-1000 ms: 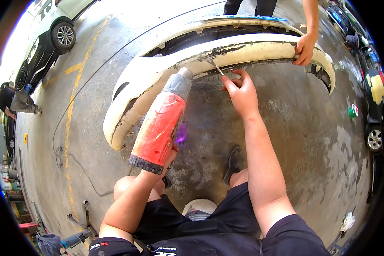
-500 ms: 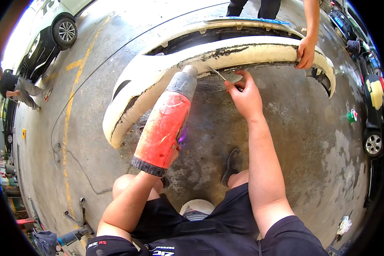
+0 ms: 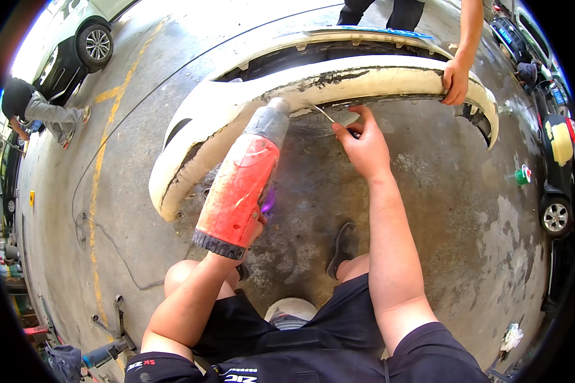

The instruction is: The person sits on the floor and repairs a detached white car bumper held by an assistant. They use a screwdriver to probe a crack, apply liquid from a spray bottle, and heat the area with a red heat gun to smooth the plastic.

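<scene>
A worn white car bumper cover, with dark scuffs along its lower edge, arches across the space ahead of me. My left hand, mostly hidden behind the tool, grips a red heat gun. Its grey nozzle points up at the bumper's lower edge, very close to the surface. In my right hand, thumb and fingers pinch a thin metal tool whose tip meets the bumper edge just right of the nozzle. A co-worker's hand holds the bumper's right part from above.
I sit on a low white round stool. A dark cable runs along the floor at left. A white car stands far left, near a bending person. Dark cars line the right, by a green-red can.
Both my hands keep their hold beside the bumper, with only slight shifts. At far left the other person has bent lower and moved a little to the right.
</scene>
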### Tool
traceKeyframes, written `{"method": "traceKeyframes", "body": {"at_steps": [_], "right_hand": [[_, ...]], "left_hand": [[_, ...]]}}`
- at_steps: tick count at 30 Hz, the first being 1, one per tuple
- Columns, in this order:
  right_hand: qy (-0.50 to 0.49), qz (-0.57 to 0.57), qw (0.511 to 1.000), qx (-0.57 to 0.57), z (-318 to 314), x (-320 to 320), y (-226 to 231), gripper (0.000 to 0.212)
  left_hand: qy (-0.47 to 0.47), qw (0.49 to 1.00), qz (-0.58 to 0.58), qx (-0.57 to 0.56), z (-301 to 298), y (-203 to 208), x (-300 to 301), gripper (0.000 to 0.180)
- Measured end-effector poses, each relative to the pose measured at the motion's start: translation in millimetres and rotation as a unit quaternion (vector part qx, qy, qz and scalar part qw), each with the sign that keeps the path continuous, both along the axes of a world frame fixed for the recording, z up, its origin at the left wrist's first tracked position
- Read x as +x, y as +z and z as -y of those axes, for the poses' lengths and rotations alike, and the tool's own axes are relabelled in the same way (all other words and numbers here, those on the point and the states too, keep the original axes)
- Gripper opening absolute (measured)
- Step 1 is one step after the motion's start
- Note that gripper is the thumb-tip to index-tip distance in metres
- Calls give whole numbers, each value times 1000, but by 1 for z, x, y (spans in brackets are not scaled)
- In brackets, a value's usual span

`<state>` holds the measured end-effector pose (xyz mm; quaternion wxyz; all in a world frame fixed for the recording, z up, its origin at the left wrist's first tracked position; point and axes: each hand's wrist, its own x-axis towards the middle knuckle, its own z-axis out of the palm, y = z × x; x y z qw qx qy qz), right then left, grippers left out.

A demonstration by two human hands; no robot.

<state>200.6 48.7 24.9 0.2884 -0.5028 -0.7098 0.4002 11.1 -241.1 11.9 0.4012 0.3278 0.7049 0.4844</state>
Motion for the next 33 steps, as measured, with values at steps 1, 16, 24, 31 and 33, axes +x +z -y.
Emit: {"method": "traceKeyframes", "body": {"at_steps": [1, 16, 24, 31, 33], "right_hand": [[1, 3, 1000, -1, 1, -1, 0, 67], [-1, 12, 1000, 17, -2, -1, 3, 67], [-7, 5, 1000, 3, -2, -4, 2, 68], [-5, -7, 1000, -4, -5, -6, 1, 71], [0, -11, 1000, -5, -5, -6, -1, 70]], "left_hand": [[-2, 1000, -3, -2, -1, -4, -1, 47], [-10, 999, -26, -33, -2, 1, -1, 44], [-9, 999, -38, -18, -2, -9, -2, 42], [-28, 992, -118, -32, -2, -32, -11, 45], [-26, 994, -103, -14, -1, -32, -10, 46]]}}
